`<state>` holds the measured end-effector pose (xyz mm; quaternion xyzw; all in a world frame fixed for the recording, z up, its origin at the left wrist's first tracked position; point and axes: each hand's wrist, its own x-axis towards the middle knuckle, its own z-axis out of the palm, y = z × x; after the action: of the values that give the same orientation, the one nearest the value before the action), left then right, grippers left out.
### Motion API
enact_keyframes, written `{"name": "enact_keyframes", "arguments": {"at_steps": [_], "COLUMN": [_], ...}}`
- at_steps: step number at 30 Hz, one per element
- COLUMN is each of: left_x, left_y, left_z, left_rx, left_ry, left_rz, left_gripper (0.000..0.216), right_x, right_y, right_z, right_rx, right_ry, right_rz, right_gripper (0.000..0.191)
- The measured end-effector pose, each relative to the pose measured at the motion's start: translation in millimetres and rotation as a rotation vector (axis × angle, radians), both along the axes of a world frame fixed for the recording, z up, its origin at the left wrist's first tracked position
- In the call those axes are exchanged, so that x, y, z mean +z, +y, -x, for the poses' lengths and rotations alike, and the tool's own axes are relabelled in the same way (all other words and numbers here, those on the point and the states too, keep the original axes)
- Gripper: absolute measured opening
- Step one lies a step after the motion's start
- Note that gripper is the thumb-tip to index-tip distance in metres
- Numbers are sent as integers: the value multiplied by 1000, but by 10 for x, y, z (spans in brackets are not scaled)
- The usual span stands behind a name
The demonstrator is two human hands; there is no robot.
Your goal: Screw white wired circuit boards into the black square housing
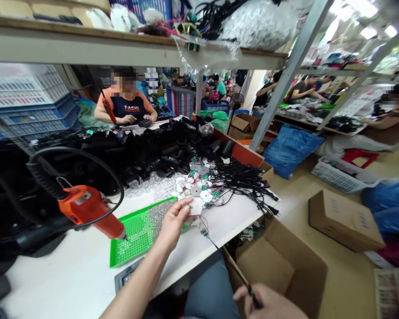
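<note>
Between the thumb and fingers of my left hand [176, 217] is a small white plate [196, 206], held over the table's front part. Thin red and dark wires run down from it to a small circuit board [204, 232]. A thin cord [231, 261] continues from there toward my right hand [271, 303], low at the front. My right fingers are closed around the cord's black part [254, 299]; blur hides its exact shape. Just behind my left hand lie a green perforated tray [133, 241] with many small screws [158, 221] and a heap of white plates with circuit boards [197, 179].
An orange electric screwdriver [89, 210] hangs at the left on a looped cable. Black cords [242, 179] and black housings [153, 146] are piled behind. An open cardboard box [279, 252] stands right of my knee. A co-worker [126, 99] sits opposite, below a shelf [119, 44].
</note>
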<state>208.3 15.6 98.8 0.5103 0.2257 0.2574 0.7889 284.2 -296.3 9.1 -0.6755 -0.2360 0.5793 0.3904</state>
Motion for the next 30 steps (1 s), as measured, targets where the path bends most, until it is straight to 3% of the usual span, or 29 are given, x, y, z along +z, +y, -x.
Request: {"name": "enact_keyframes", "arguments": {"at_steps": [2,4,9,14,17,20,25,30], "left_x": [-70,-121,-195,-202,-185,-217,-378,-464], "left_y": [-42,-78,-110,-145,-183,-245,-433,-538], "left_z": [161,288,451,558,616,672,762,723], "left_rx": [47,103,202,242,266,254,140,150], "left_ry": [36,48,47,13,6,10,5,-27], "left_rz": [22,46,111,176,208,251,308,357], "left_gripper": [43,41,41,36,37,38,34,43], "right_x": [-109,-71,208,222,185,165,90,4], "right_y": [56,165,763,1420,1635,1754,1909,1949], "right_z": [192,201,-45,89,208,256,248,223], "right_rx": [48,13,-345,-332,-355,-384,-564,-675], "right_ry": [19,6,-328,-691,-768,-696,-175,-79], "right_rz": [-23,-88,-176,-296,-283,-267,-278,-282], "right_gripper": [65,70,41,28,29,30,36,48]}}
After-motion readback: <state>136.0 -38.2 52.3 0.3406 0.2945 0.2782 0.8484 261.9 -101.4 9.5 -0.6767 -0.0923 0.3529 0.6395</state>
